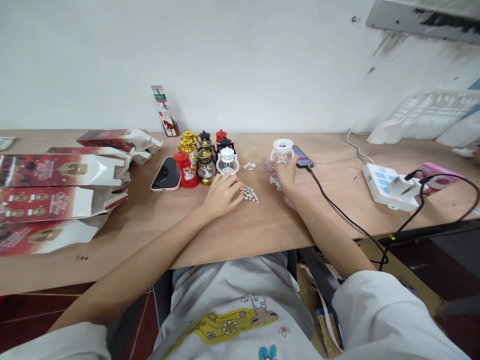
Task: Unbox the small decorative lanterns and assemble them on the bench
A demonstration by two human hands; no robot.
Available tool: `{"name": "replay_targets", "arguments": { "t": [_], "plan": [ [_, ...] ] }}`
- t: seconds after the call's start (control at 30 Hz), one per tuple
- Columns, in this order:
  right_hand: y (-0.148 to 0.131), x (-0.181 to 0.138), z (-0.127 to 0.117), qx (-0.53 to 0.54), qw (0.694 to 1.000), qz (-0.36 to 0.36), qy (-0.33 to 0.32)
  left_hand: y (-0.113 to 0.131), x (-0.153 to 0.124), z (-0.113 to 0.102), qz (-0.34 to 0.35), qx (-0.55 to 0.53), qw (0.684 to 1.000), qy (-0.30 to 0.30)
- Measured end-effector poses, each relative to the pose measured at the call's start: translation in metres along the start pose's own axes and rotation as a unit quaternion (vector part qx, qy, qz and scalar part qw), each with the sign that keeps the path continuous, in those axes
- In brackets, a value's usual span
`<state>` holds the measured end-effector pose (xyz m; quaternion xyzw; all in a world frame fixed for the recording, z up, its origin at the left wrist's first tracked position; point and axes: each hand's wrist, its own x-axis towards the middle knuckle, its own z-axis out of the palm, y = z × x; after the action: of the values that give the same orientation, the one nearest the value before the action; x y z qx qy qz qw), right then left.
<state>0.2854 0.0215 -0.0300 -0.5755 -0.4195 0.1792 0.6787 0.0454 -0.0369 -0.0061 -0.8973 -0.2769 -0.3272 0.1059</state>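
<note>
My right hand (285,172) grips a white mini lantern (282,145) with a clear globe, its open round end facing up and something dark inside. The fingers of my left hand (223,195) are bent together at the edge of a pile of small round silvery button cells (250,195); what its fingertips hold is too small to make out. Beyond that hand stands a group of mini lanterns, among them a white lantern (227,161), a red lantern (186,170) and a bronze lantern (206,167). Small white pieces (249,165) and thin metal parts (267,165) lie between my hands.
Red printed boxes (56,170) lie at the left. A phone (166,174) rests beside the lanterns; another phone (302,156), with a cable attached, is right of my right hand. A bottle (167,117) stands by the wall, and a power strip (388,186) at the right.
</note>
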Motion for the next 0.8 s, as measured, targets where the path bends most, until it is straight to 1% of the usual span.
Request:
{"name": "replay_targets", "arguments": {
  "t": [0.07,0.13,0.23,0.27,0.33,0.43,0.53,0.63,0.7,0.8],
  "plan": [
    [-0.006,-0.005,0.000,0.014,0.999,0.025,-0.017,0.007,0.002,0.004,-0.035,-0.036,0.998,-0.026],
    [-0.012,-0.012,0.001,0.048,0.995,0.073,-0.039,0.017,0.007,0.008,-0.037,-0.053,0.996,-0.065],
    [-0.022,-0.022,0.005,0.116,0.981,0.135,-0.081,0.032,0.023,0.018,-0.005,-0.023,0.992,-0.125],
    [-0.025,-0.025,0.007,0.136,0.976,0.143,-0.093,0.036,0.030,0.021,-0.011,-0.006,0.991,-0.136],
    [-0.029,-0.025,0.008,0.169,0.970,0.142,-0.103,0.041,0.043,0.028,-0.054,0.030,0.986,-0.156],
    [-0.029,-0.015,0.005,0.193,0.972,0.107,-0.077,0.042,0.056,0.036,-0.108,0.065,0.973,-0.194],
    [-0.020,0.002,-0.006,0.173,0.983,0.064,-0.022,0.039,0.061,0.042,-0.109,0.074,0.968,-0.214],
    [-0.007,0.013,-0.018,0.149,0.986,0.070,0.031,0.035,0.059,0.044,-0.104,0.073,0.970,-0.208],
    [-0.001,0.013,-0.021,0.145,0.985,0.085,0.040,0.033,0.057,0.044,-0.102,0.068,0.972,-0.201],
    [0.001,0.004,-0.015,0.155,0.983,0.094,0.012,0.032,0.056,0.043,-0.108,0.038,0.973,-0.198]
  ]
}}
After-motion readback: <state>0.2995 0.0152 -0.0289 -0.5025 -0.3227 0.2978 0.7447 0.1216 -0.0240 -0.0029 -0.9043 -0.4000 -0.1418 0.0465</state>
